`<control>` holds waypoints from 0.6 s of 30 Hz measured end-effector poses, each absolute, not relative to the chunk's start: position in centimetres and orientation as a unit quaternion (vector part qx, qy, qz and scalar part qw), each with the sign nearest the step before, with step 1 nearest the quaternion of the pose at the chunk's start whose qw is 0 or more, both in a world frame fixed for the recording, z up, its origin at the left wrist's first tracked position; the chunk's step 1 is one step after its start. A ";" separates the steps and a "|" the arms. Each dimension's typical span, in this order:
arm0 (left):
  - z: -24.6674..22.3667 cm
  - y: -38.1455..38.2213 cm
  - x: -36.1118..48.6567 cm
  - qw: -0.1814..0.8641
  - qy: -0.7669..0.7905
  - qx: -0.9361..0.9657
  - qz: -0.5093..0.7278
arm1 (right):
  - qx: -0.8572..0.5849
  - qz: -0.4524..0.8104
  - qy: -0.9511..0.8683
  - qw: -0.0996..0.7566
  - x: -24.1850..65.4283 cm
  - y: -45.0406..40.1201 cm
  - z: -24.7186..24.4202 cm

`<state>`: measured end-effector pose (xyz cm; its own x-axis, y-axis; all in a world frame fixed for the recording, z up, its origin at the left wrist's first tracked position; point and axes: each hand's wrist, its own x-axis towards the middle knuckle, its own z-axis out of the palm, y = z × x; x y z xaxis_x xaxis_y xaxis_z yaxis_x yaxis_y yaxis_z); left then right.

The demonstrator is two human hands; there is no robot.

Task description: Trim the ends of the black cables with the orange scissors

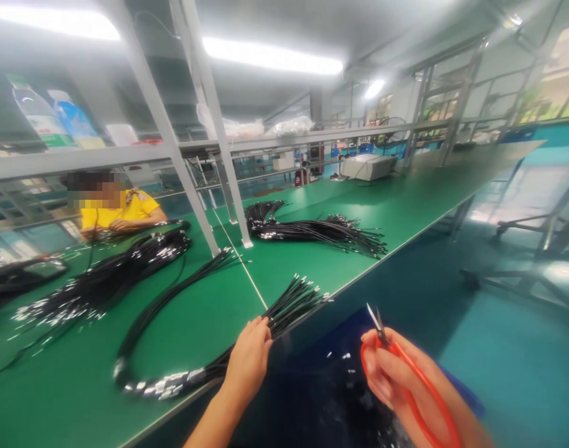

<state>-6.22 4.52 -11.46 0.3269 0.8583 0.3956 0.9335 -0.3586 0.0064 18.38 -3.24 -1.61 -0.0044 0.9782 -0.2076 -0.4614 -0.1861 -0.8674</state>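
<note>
My left hand [251, 356] is closed around a bundle of black cables [147, 317] near the front edge of the green table. The bundle curves back to the left in a U, and its loose ends with pale tips fan out beyond my fingers. White labels or ties wrap part of it. Off the table edge, my right hand [391, 373] grips orange-handled scissors [419, 398]. Their short blades point up and stand slightly apart, touching nothing.
On the green table [210, 330] lie another cable bundle [307, 231] at the back and a larger heap [111, 274] at left. White shelf posts [228, 155] rise from the tabletop. A person in yellow [121, 211] works opposite. Below is a dark blue bin [331, 398] with scraps.
</note>
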 end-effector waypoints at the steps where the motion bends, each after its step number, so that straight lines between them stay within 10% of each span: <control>1: -11.5 4.8 -6.0 0.115 -0.566 -0.798 -0.170 | -0.434 0.637 -0.298 0.563 18.3 -3.3 -1.4; 18: -7.5 2.8 0.0 0.000 -0.625 -0.748 -0.221 | -0.413 0.626 -0.271 0.603 18.1 -2.9 -3.0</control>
<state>0.00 2.81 -7.46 0.1200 0.9357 0.3318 0.9361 -0.2179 0.2760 18.14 -2.87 -3.04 0.0694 0.9791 -0.1910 -0.5320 -0.1257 -0.8374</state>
